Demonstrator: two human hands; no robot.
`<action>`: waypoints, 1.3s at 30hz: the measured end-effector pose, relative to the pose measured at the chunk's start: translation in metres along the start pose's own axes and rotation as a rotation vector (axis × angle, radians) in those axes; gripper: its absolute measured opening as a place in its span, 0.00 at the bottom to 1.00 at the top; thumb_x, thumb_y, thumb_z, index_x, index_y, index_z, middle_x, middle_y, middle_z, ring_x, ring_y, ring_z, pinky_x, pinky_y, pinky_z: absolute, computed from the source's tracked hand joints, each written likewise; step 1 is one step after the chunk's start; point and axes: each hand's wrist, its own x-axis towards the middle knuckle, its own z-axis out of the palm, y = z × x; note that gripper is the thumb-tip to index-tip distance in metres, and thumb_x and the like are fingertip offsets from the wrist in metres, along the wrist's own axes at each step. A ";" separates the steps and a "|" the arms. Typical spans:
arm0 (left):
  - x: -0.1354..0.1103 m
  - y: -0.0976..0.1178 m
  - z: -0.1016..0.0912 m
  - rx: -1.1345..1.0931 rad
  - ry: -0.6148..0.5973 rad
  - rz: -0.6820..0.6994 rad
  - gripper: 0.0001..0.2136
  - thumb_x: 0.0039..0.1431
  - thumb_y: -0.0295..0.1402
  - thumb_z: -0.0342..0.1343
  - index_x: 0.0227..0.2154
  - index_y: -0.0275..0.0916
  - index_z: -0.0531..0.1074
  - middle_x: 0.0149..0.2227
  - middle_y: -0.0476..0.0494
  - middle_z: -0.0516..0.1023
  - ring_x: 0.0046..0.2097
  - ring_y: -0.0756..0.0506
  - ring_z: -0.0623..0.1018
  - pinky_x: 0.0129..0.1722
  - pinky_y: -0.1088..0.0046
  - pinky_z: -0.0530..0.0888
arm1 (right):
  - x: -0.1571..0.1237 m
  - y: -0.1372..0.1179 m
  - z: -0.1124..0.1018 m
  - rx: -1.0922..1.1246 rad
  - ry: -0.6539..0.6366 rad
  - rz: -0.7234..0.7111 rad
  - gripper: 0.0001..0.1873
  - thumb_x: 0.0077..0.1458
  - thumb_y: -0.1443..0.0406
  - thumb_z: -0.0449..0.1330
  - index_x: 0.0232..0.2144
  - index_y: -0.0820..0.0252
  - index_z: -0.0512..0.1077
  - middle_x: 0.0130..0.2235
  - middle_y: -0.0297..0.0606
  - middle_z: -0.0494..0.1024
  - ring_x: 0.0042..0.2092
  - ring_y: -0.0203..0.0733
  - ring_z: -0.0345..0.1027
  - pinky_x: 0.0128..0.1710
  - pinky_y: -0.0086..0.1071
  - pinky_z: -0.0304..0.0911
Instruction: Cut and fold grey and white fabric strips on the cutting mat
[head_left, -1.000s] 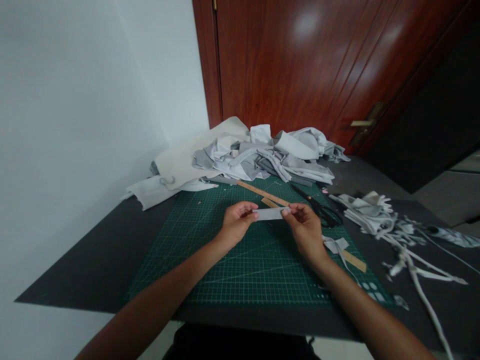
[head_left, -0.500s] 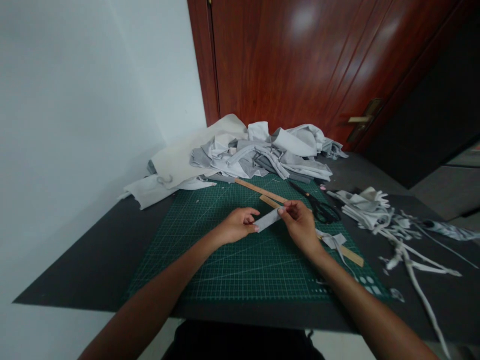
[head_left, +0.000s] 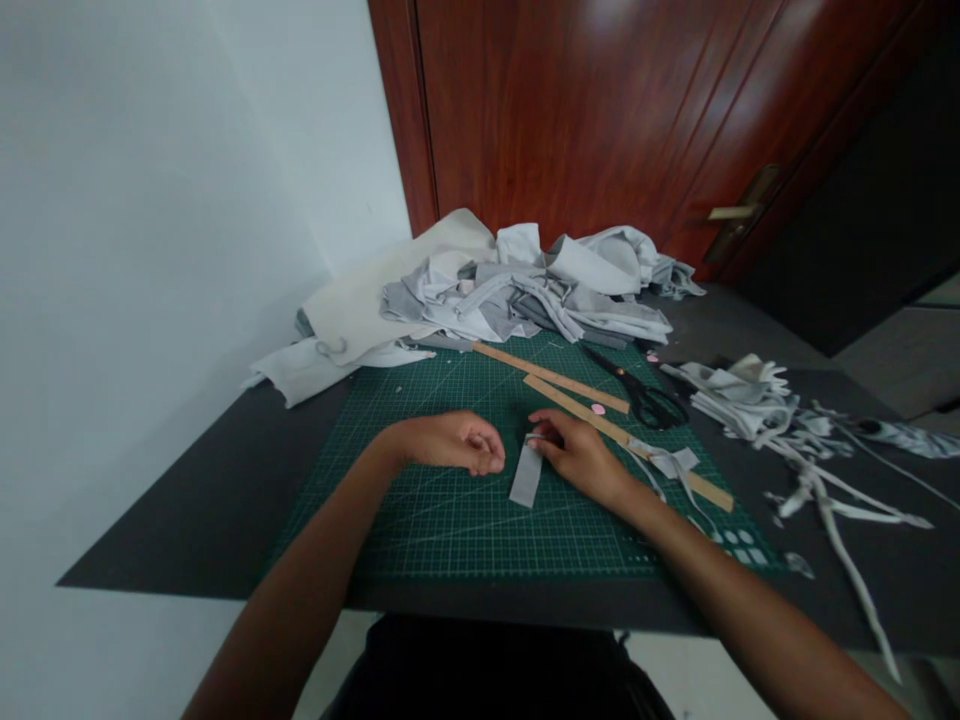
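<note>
A short grey fabric strip (head_left: 526, 475) hangs or lies nearly upright in view over the green cutting mat (head_left: 450, 540). Its far end is pinched in the fingertips of my right hand (head_left: 576, 456). To the left of the strip and apart from it, my left hand (head_left: 454, 442) is curled closed, with nothing visible in it. Just beyond my right hand lies a wooden ruler (head_left: 574, 402), with a second wooden ruler (head_left: 510, 362) behind it. Black-handled scissors (head_left: 649, 402) and a small pink piece (head_left: 598, 409) are close by.
Grey and white fabric is heaped (head_left: 517, 300) at the back against a wooden door (head_left: 585, 120). Fabric scraps (head_left: 739, 400) and pale cords (head_left: 832, 520) spread along the right side. A small scrap with a thin strip (head_left: 671, 462) lies over the ruler. A white wall (head_left: 187, 250) borders the left.
My left hand has let go of the fabric strip and drawn left, its fingers curling. The strip has swung from slanting between both hands to pointing toward me from my right hand.
</note>
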 end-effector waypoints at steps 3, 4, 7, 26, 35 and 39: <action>0.020 -0.010 0.008 0.012 0.321 0.150 0.15 0.55 0.44 0.65 0.36 0.36 0.76 0.31 0.47 0.77 0.34 0.48 0.75 0.36 0.72 0.71 | 0.003 0.005 -0.004 -0.239 0.092 -0.137 0.12 0.60 0.68 0.60 0.47 0.56 0.75 0.46 0.44 0.82 0.48 0.51 0.77 0.52 0.47 0.68; 0.027 -0.013 0.013 0.028 0.393 0.179 0.14 0.56 0.43 0.65 0.37 0.36 0.76 0.32 0.47 0.77 0.35 0.48 0.75 0.38 0.71 0.72 | 0.004 0.005 -0.007 -0.273 0.130 -0.170 0.11 0.61 0.69 0.59 0.46 0.56 0.75 0.47 0.45 0.82 0.49 0.52 0.76 0.52 0.48 0.68; 0.041 -0.018 0.026 0.207 0.566 0.308 0.12 0.57 0.37 0.65 0.42 0.39 0.78 0.44 0.42 0.78 0.45 0.44 0.76 0.47 0.65 0.74 | 0.008 0.001 -0.015 -0.271 0.237 -0.185 0.10 0.62 0.69 0.56 0.42 0.56 0.76 0.44 0.45 0.83 0.47 0.51 0.76 0.50 0.45 0.68; 0.040 -0.025 0.039 0.757 0.583 0.213 0.26 0.58 0.42 0.65 0.59 0.46 0.73 0.72 0.39 0.55 0.73 0.29 0.50 0.69 0.46 0.56 | -0.012 -0.029 -0.019 -0.247 -0.408 -0.004 0.02 0.55 0.65 0.68 0.32 0.51 0.80 0.26 0.29 0.80 0.28 0.39 0.72 0.28 0.29 0.55; 0.045 -0.023 0.045 0.743 0.714 0.418 0.19 0.63 0.34 0.60 0.57 0.44 0.74 0.62 0.37 0.69 0.65 0.36 0.65 0.66 0.51 0.64 | 0.002 -0.012 -0.032 -0.338 -0.189 -0.040 0.08 0.63 0.64 0.59 0.35 0.53 0.80 0.33 0.36 0.82 0.34 0.44 0.74 0.36 0.35 0.63; 0.041 -0.022 0.048 0.777 0.567 0.439 0.20 0.61 0.34 0.62 0.56 0.46 0.76 0.63 0.38 0.68 0.68 0.33 0.61 0.67 0.47 0.61 | 0.010 0.011 -0.031 -0.388 0.033 -0.066 0.13 0.62 0.70 0.56 0.42 0.54 0.80 0.42 0.43 0.83 0.45 0.50 0.75 0.48 0.42 0.66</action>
